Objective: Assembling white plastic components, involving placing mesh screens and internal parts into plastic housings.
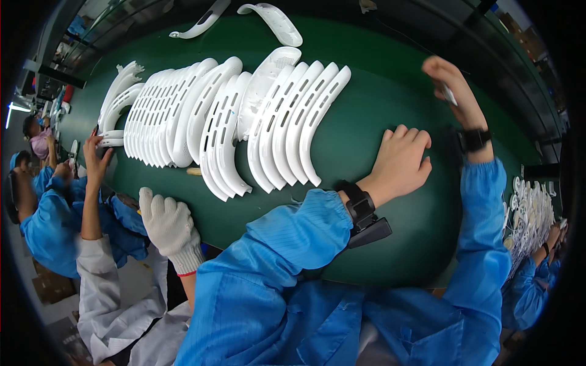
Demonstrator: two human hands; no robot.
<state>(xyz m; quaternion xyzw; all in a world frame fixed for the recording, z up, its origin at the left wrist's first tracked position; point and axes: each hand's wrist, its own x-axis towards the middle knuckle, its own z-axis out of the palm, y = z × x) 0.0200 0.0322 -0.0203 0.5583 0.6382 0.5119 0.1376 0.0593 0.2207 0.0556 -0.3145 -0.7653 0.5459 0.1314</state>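
My left hand (400,165) rests palm down on the green table, with its fingers apart and slightly bent; nothing shows in it. Farther right, my right hand (453,88) is raised above the table with its fingers curled around a small pale, shiny object (450,94), too little of which shows to name. Left of my left hand stands a row of curved white plastic covers with slots (293,128), the nearest ones side by side. One white cover (262,91) lies among them with its inner side up.
Two more curved white parts (274,23) lie at the far side of the green table (366,244). On the left, a co-worker's white-gloved hand (168,222) and bare hand (96,155) are near the row. Several white parts (528,213) are piled at the right.
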